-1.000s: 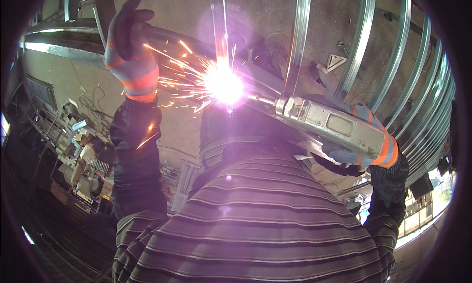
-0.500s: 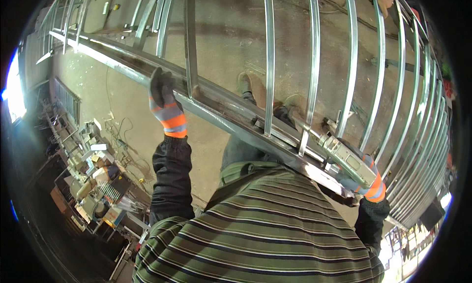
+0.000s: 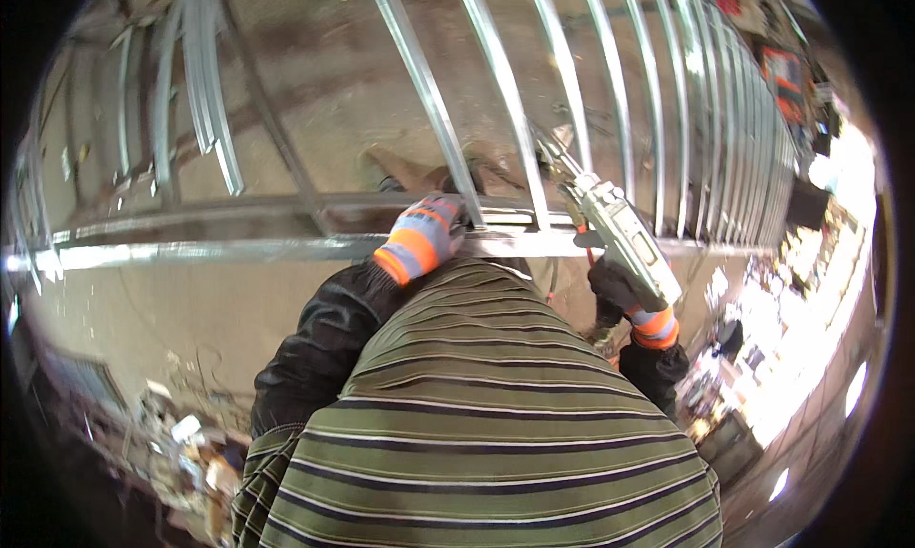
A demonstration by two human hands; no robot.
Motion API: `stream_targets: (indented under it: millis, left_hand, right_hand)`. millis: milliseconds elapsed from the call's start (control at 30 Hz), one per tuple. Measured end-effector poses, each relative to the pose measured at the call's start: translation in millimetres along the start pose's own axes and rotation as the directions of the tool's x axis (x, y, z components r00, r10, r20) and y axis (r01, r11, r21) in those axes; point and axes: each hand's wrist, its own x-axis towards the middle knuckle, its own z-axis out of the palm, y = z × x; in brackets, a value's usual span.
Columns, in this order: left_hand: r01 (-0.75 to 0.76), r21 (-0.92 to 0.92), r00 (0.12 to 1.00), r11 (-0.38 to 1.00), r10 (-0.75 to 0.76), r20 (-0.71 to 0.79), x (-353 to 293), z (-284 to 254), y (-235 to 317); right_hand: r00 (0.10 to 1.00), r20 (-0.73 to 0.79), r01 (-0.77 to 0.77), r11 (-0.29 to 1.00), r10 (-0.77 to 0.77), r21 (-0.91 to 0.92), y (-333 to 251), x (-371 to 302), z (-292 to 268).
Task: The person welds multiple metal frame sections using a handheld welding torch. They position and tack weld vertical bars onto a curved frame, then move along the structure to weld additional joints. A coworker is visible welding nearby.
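Observation:
A long metal railing lies across in front of my body, with thin square bars running away from its near rail. My left hand, in a grey and orange glove, grips the railing where one bar meets the rail; its fingertips are partly hidden. My right hand, in a dark glove with an orange cuff, is closed around a pale, boxy welding gun. The gun's narrow nozzle points away and to the left, over the bars right of my left hand.
Loose metal strips lie at the far left. Cluttered items sit on the floor at the lower left. An orange and dark object stands at the far right, beyond the closely spaced bars. Brown shoes show beneath the railing.
My left hand has moved right along the rail to a bar's foot. The view has turned, so the railing now runs nearly level. The welding gun stays in my right hand.

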Motion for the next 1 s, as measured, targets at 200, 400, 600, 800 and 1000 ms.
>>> stream_targets:
  millis: [200, 400, 600, 800, 1000]
  left_hand:
    - [-0.274, 0.319, 0.953, 0.907, 0.212, 0.217, 7.1, -11.1, -10.9]
    - [-0.294, 0.503, 0.937, 0.813, 0.141, 0.320, 20.7, -30.7, 14.3]
    - [-0.433, 0.698, 0.889, 0.570, 0.397, 0.228, 73.2, 24.8, 40.9]
    - [-0.450, 0.568, 0.840, 0.689, 0.110, 0.532, 131.5, 52.4, 20.6]
    - [-0.519, 0.615, 0.826, 0.594, 0.165, 0.539, 129.7, 29.8, 8.2]
  right_hand:
    - [0.944, -0.290, -0.061, 0.945, 0.159, 0.320, -22.4, -58.0, 20.2]
    - [0.872, -0.408, -0.026, 0.858, 0.271, 0.513, -18.8, -103.2, 35.0]
    - [0.829, -0.539, 0.127, 0.889, 0.148, 0.439, -9.0, -122.6, 39.8]
    - [0.818, -0.537, 0.152, 0.823, 0.206, 0.547, -4.5, -131.1, 45.3]
    - [0.842, -0.524, 0.145, 0.883, 0.126, 0.447, 21.1, -131.9, 38.9]
